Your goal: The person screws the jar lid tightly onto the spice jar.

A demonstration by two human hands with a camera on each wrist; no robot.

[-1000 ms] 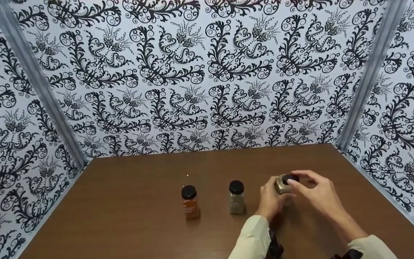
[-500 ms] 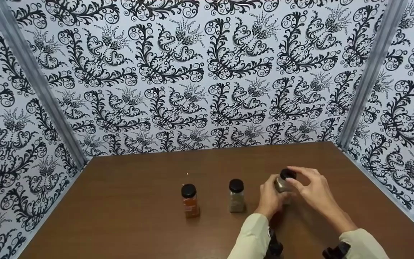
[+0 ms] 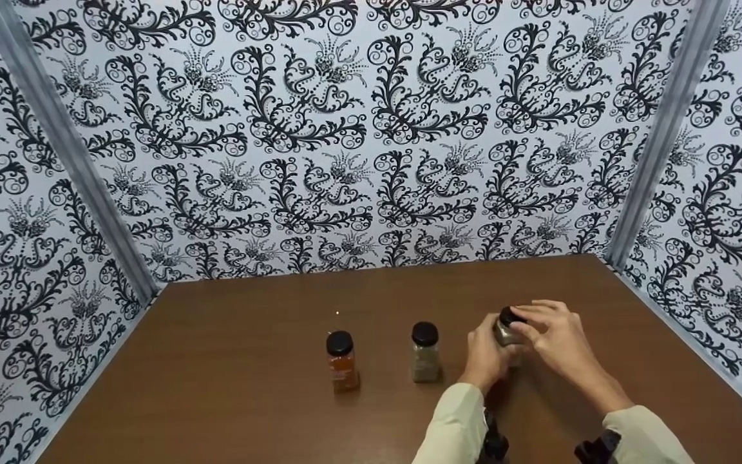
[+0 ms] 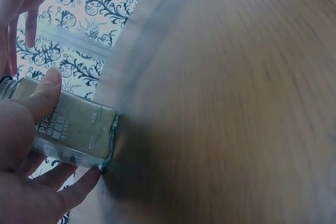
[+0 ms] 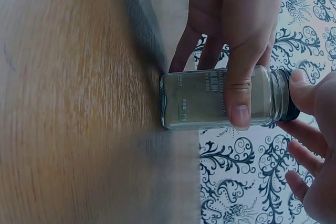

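A glass spice jar (image 5: pixel 199 100) of pale brown powder, its label partly reading "PEP", is held by my left hand (image 3: pixel 485 351). The thumb lies across the label and the other fingers wrap the far side in both wrist views. Its base is at or very near the table; I cannot tell if they touch. At the jar's neck, my right hand (image 3: pixel 563 338) pinches the black lid (image 5: pixel 292 95) between thumb and fingers. The lid sits on the jar. In the left wrist view most of the lid is cut off by the frame edge.
To the left on the brown table (image 3: pixel 236 361) stand two upright black-lidded jars: an orange spice jar (image 3: pixel 343 370) and a greyish-green spice jar (image 3: pixel 426 364), the latter nearer my left hand. Patterned wall panels (image 3: pixel 371 142) enclose the table's back and sides.
My right hand's fingers have shifted around the lid, first spread apart, now closer together over it. The jar has tipped slightly, while the left hand keeps its grip. The other jars stay put.
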